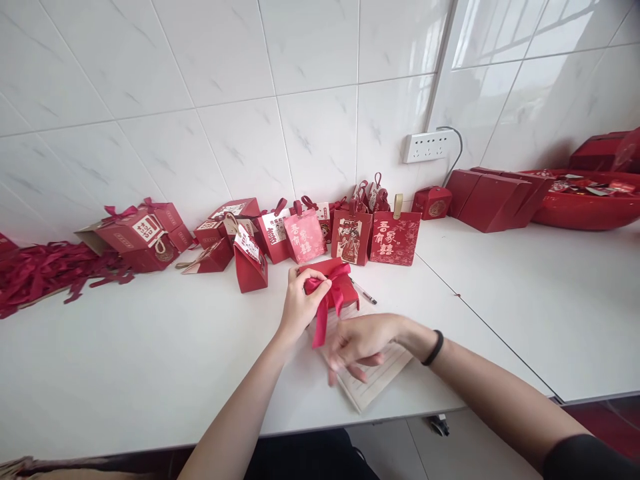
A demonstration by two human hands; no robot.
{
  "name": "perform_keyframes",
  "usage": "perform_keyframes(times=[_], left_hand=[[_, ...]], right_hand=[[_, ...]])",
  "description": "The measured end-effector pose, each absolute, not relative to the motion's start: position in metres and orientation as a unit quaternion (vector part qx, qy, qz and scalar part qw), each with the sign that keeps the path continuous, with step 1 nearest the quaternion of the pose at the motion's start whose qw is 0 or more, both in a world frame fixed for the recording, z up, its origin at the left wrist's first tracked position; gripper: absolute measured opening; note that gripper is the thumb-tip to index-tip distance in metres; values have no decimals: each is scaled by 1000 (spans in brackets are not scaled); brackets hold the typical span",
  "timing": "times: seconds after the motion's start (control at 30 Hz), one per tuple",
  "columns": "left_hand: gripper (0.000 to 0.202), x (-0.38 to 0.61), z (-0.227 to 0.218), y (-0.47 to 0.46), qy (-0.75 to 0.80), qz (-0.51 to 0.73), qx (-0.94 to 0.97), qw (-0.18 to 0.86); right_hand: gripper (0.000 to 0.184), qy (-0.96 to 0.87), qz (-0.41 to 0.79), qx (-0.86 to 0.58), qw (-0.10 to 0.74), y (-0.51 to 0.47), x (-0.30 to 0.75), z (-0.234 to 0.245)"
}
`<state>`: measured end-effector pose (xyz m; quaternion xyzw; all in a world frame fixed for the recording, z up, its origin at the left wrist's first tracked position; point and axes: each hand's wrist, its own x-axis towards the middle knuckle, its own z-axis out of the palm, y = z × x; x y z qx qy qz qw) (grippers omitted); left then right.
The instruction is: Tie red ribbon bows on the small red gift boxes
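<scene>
A small red gift box [345, 293] lies on the table in front of me, with a shiny red ribbon [321, 321] tied over it in a bow. My left hand [304, 300] pinches the ribbon at the bow, thumb against fingers. Just right of the hanging ribbon tail is my right hand [363, 341], blurred by motion, its fingers apart and pointing down with nothing visible in them. Under the box and my right hand rests a lined notebook [375, 383]. Beside the box is a pen [364, 291], partly hidden by it.
Along the tiled wall stand several decorated red gift boxes [395, 239]. A heap of red ribbons [55, 270] lies at far left. Folded dark red boxes [500, 199] and a red basin [595, 210] of small packets are at right. A socket strip [427, 147] is on the wall.
</scene>
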<state>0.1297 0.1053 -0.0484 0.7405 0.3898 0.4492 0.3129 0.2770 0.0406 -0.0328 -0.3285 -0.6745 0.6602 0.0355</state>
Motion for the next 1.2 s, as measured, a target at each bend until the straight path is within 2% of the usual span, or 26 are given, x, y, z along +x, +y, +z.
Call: perform_keyframes(times=[0.07,0.1,0.2,0.27,0.5,0.6,0.9,1.2], left_hand=[[3,130,-50,107,388,449,740,315],[3,129,-50,108,387,450,740,317],[5,129,-52,108,377,450,740,327],[7,128,-52,107,367,456,740,330],[14,133,-61,100,371,538,687,316],[17,135,-65,98,381,563,679,276],[25,133,-62,99,447,526,659,298],[21,138,-68,102,448,562,640,270]], right_hand=[[45,-687,667,-286,-46,42,303,-21],[49,-694,650,-309,22,44,314,-17],[52,-671,472,-458,343,50,332,-17],[52,-643,381,-508,429,55,328,-25],[48,-613,292,-547,490,64,293,-46],[49,-596,318,-549,493,63,292,-45],[47,-551,411,-515,512,62,292,-44],[55,-487,513,-447,548,69,293,-52]])
